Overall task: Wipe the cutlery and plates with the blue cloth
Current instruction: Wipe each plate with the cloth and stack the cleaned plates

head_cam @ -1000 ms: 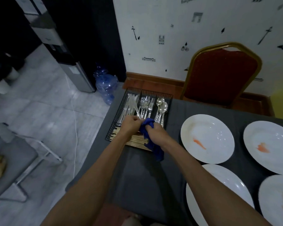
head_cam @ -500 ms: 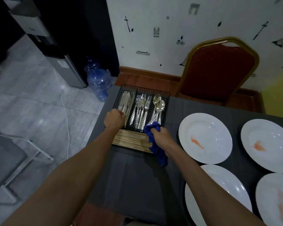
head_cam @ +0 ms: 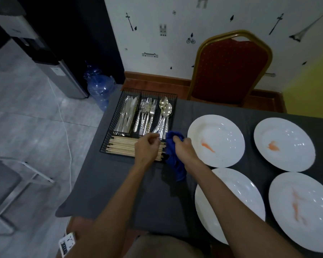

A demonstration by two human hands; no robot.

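Observation:
A black wire cutlery basket [head_cam: 108, 135] stands on the dark table [head_cam: 108, 183]. It holds knives [head_cam: 126, 116], forks [head_cam: 146, 116], spoons [head_cam: 165, 110] and wooden chopsticks [head_cam: 121, 146]. My left hand [head_cam: 147, 148] hovers over the chopsticks, its fingertips curled round the ends of the spoon handles. My right hand [head_cam: 183, 148] grips the bunched blue cloth [head_cam: 173, 157] just right of the basket, and the cloth's tail hangs down onto the table. Four white plates with orange smears lie to the right: far left [head_cam: 222, 131], far right [head_cam: 291, 133], near left [head_cam: 237, 198], near right [head_cam: 309, 202].
A red chair with a gold frame [head_cam: 229, 69] stands behind the table against the wall. Left of the table is grey floor with a blue water bottle [head_cam: 99, 88], a water dispenser [head_cam: 63, 75] and a white cable [head_cam: 67, 138].
My left hand has moved right from the knife compartment to the spoon handles. My right hand with the cloth has stayed by the basket's right corner. The view has shifted slightly.

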